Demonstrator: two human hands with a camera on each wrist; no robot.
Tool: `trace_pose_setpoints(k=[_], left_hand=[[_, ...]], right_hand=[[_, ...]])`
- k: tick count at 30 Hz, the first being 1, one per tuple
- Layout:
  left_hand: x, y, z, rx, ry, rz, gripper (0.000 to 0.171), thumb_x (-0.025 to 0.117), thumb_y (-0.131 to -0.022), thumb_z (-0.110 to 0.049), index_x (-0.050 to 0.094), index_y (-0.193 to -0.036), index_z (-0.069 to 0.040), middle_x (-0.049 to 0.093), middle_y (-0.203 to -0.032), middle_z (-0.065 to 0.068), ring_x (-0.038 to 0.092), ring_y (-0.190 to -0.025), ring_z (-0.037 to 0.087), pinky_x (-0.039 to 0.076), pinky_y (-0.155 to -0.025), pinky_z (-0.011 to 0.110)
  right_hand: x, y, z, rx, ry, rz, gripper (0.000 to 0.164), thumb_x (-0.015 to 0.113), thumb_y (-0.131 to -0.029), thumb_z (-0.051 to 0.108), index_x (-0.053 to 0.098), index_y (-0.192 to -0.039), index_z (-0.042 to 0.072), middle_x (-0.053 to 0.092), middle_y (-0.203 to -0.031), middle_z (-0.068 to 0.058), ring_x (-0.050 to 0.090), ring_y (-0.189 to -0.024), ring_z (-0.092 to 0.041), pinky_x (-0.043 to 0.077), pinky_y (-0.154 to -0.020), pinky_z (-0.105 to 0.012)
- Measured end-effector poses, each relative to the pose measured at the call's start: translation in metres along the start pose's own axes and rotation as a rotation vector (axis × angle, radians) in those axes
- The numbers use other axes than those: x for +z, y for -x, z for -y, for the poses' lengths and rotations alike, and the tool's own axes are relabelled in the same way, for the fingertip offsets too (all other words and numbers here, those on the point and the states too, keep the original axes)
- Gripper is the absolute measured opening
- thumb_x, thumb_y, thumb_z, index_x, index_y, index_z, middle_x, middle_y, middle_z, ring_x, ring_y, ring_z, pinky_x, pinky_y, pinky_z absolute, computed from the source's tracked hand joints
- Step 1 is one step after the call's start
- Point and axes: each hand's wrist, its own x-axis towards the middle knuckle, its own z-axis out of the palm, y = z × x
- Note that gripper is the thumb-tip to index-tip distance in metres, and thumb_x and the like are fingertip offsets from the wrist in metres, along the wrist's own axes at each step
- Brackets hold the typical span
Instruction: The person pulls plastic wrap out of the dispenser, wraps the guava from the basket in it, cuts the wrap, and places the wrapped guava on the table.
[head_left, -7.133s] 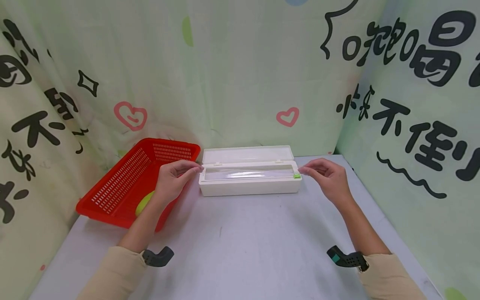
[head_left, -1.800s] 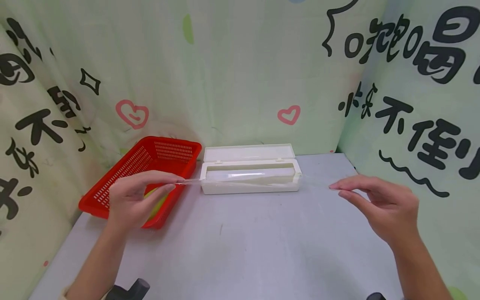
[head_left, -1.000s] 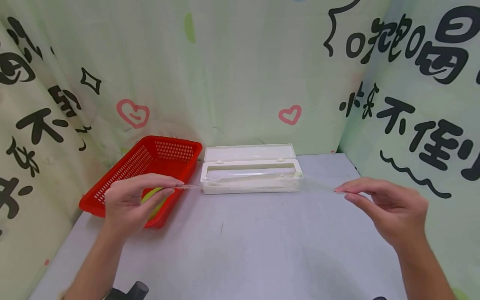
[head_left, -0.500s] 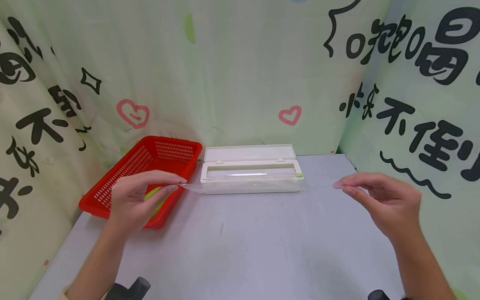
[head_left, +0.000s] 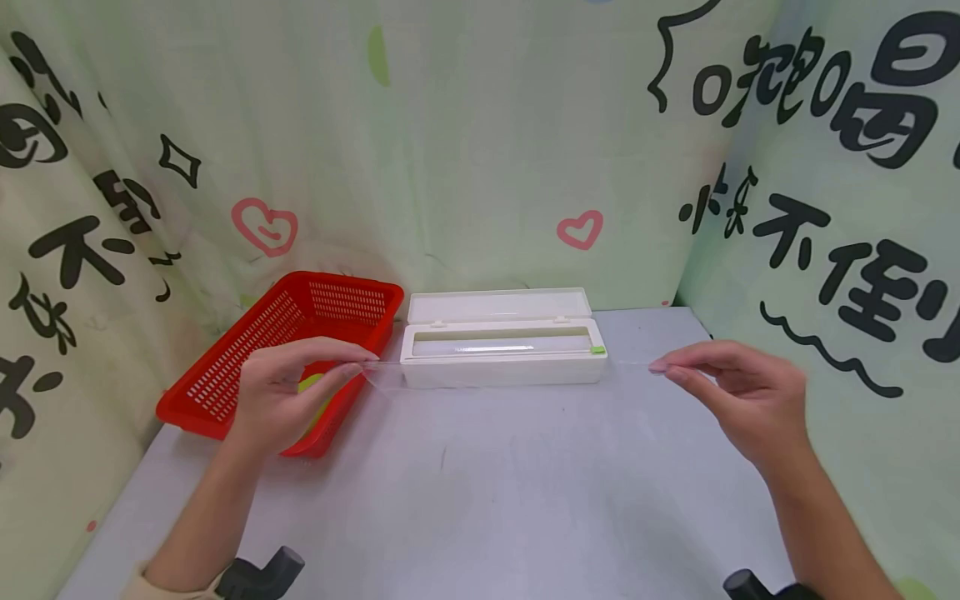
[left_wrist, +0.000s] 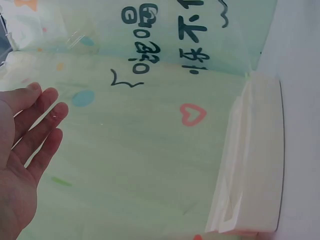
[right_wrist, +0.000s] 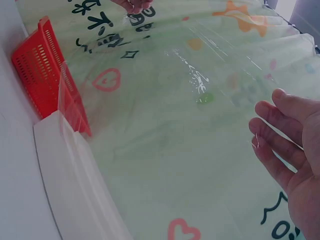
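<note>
A sheet of clear cling film stretches between my two hands, in front of the white box. My left hand pinches its left end between thumb and fingertips, beside the basket. The other end is pinched by my right hand, off to the right of the box. Glints on the cling film show in the right wrist view; most of it is see-through. The cling film box stands with its lid raised at the back. A green slider sits at its right end.
A red plastic basket stands at the left, partly behind my left arm. Something yellow-green lies in it, mostly hidden. A printed curtain closes off the back and sides of the white table.
Earlier both hands were at the box's ends; they have since moved apart and toward me with the cling film. Just now they came slightly closer together, and the film hangs looser.
</note>
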Motion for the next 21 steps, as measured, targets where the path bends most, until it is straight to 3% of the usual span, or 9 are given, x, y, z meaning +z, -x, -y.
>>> trace_pose_setpoints(k=[4, 11, 21], left_hand=[[0.001, 0.005, 0.006, -0.034, -0.031, -0.003, 0.019, 0.072, -0.081, 0.003, 0.071, -0.1, 0.007, 0.075, -0.099, 0.007, 0.071, -0.094, 0.013, 0.055, -0.087, 0.02], [0.004, 0.012, 0.013, -0.122, -0.076, -0.011, 0.03, 0.068, -0.075, 0.018, 0.072, -0.101, 0.002, 0.075, -0.098, 0.003, 0.071, -0.091, 0.01, 0.055, -0.083, 0.017], [0.008, 0.021, 0.02, -0.28, -0.154, 0.022, 0.029, 0.068, -0.077, 0.015, 0.073, -0.1, -0.002, 0.075, -0.097, -0.004, 0.069, -0.09, 0.006, 0.055, -0.082, 0.018]], right_hand=[[-0.002, 0.005, -0.006, 0.053, 0.063, 0.002, 0.014, 0.064, -0.075, -0.025, 0.063, -0.088, -0.021, 0.075, -0.091, -0.012, 0.072, -0.086, -0.018, 0.056, -0.08, -0.02], [-0.007, 0.014, -0.017, 0.143, 0.184, -0.013, 0.018, 0.063, -0.075, -0.025, 0.064, -0.09, -0.018, 0.075, -0.091, -0.007, 0.072, -0.085, -0.014, 0.055, -0.08, -0.016], [-0.011, 0.023, -0.028, 0.233, 0.282, -0.021, 0.023, 0.062, -0.074, -0.027, 0.065, -0.093, -0.014, 0.075, -0.092, -0.003, 0.071, -0.086, -0.01, 0.054, -0.079, -0.014]])
